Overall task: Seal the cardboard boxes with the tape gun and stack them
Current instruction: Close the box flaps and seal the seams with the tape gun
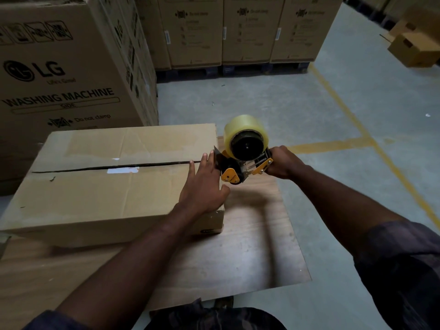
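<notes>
One cardboard box (95, 186) on one wooden board (250, 234). One tape gun (245, 163) with one roll of clear tape (234, 131). Two hands: left hand (204, 186), right hand (283, 163). One LG washing machine carton (59, 67) — three tall cartons (190, 32) (247, 32) (302, 32) face-on behind it, a fourth partly seen. Two small boxes (414, 48) far right, blurred.

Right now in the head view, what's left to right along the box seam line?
Along the seam: box → left hand → tape gun → right hand → yellow floor line.
</notes>
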Demonstrator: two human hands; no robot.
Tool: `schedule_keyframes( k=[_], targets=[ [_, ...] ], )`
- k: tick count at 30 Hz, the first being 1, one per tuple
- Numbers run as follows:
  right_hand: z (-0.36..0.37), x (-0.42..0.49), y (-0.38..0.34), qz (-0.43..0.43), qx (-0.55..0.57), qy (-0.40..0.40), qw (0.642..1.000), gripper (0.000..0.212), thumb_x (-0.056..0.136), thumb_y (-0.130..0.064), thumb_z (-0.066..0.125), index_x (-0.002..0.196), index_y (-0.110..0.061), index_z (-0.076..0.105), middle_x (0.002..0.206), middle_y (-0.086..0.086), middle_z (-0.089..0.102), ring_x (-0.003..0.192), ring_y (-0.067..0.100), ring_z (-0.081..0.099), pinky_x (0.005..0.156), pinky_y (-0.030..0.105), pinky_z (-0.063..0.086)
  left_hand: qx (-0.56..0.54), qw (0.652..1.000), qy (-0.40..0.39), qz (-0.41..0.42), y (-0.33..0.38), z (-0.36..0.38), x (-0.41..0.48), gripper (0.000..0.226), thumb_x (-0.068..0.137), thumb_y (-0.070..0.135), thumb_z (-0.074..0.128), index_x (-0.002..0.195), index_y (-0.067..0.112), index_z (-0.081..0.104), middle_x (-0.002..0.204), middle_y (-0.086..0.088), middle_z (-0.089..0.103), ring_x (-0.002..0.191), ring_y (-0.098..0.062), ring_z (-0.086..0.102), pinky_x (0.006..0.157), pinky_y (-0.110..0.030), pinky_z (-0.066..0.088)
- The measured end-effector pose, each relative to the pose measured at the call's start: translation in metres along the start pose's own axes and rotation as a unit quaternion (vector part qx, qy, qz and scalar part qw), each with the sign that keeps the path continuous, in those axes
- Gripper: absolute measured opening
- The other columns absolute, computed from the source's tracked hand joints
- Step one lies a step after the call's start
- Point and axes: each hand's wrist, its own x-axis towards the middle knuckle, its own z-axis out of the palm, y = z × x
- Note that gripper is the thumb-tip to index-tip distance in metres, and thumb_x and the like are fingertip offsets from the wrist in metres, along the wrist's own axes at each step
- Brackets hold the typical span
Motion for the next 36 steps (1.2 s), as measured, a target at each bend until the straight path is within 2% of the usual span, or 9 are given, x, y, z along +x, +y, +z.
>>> schedule_keyframes(
  k=[7,12,17,20,23,28,30,34,36],
  targets=[
    [0.036,-0.003,0.016,0.042,-0.08,-0.032,0.995,0.026,0.084,-0.039,0.066,0.097,-0.017,0.07,0.09,0.011,0.066,0.08,0.034,0.064,0.065,0.031,0.047,0.024,0.999,-0.017,-0.013,-0.003,0.004,0.002,0.086,0.092,0.057,0.026,0.161,0.011,0.002,0.168,-0.008,-0.007,0.155,-0.023,-0.008,0.125,-0.053,0.001],
    [0.07,-0.016,0.029,0.134,0.027,-0.055,0.989,0.026,0.081,-0.045,0.061,0.078,-0.019,0.061,0.076,0.006,0.058,0.077,0.033,0.062,0.066,0.032,0.048,0.027,0.999,-0.018,-0.011,-0.002,0.004,0.003,0.084,0.096,0.058,0.025,0.161,0.011,0.004,0.169,-0.007,-0.006,0.155,-0.023,-0.008,0.125,-0.052,0.001],
    [0.095,-0.021,0.025,0.238,0.19,-0.015,0.952,0.021,0.084,-0.021,0.072,0.069,-0.019,0.058,0.083,0.012,0.068,0.089,0.036,0.07,0.08,0.04,0.056,0.03,0.999,-0.019,-0.012,-0.002,0.003,0.002,0.087,0.089,0.054,0.028,0.161,0.011,0.003,0.169,-0.007,-0.007,0.155,-0.022,-0.008,0.125,-0.051,0.001],
    [0.113,-0.022,0.015,0.314,0.331,-0.013,0.89,0.018,0.083,-0.027,0.077,0.082,-0.016,0.063,0.078,0.01,0.062,0.071,0.026,0.062,0.068,0.033,0.049,0.022,1.0,-0.017,-0.012,-0.003,0.004,0.002,0.088,0.087,0.05,0.032,0.161,0.012,0.004,0.169,-0.007,-0.006,0.155,-0.022,-0.008,0.125,-0.051,0.0],
    [0.129,-0.02,0.004,0.357,0.528,-0.036,0.77,0.022,0.091,-0.009,0.064,0.071,-0.009,0.055,0.06,0.008,0.051,0.041,0.018,0.048,0.044,0.024,0.042,0.019,1.0,-0.015,-0.015,-0.002,0.005,0.003,0.089,0.085,0.05,0.032,0.161,0.012,0.005,0.169,-0.006,-0.006,0.155,-0.021,-0.008,0.125,-0.049,-0.001],
    [0.148,-0.017,-0.004,0.365,0.666,-0.089,0.644,0.021,0.101,-0.019,0.057,0.082,-0.011,0.055,0.057,0.004,0.052,0.042,0.015,0.053,0.042,0.023,0.047,0.017,1.0,-0.006,-0.015,-0.003,0.004,0.001,0.088,0.087,0.049,0.035,0.161,0.012,0.006,0.169,-0.006,-0.004,0.155,-0.021,-0.006,0.126,-0.049,0.001],
    [0.151,-0.016,-0.004,0.371,0.641,-0.111,0.663,0.022,0.098,-0.03,0.062,0.087,-0.012,0.058,0.067,0.005,0.059,0.053,0.018,0.059,0.053,0.029,0.053,0.015,1.0,-0.006,-0.016,-0.003,0.004,0.002,0.088,0.087,0.049,0.035,0.161,0.012,0.006,0.169,-0.006,-0.004,0.155,-0.021,-0.006,0.126,-0.049,0.001],
    [0.125,-0.016,-0.009,0.339,0.408,-0.26,0.807,0.051,0.098,-0.062,0.053,0.12,-0.017,0.052,0.116,0.014,0.061,0.087,0.033,0.066,0.074,0.043,0.053,0.009,1.0,-0.003,-0.019,-0.003,0.005,0.003,0.089,0.085,0.05,0.036,0.161,0.013,0.007,0.169,-0.005,-0.003,0.155,-0.02,-0.006,0.126,-0.048,0.001],
    [0.097,-0.014,-0.021,0.31,0.286,-0.326,0.846,0.068,0.099,-0.067,0.046,0.141,-0.014,0.045,0.138,0.019,0.055,0.11,0.041,0.065,0.089,0.049,0.052,0.008,1.0,0.0,-0.018,-0.004,0.005,0.003,0.09,0.085,0.05,0.037,0.161,0.013,0.008,0.169,-0.005,-0.002,0.155,-0.02,-0.005,0.126,-0.048,0.001]
  ],
)
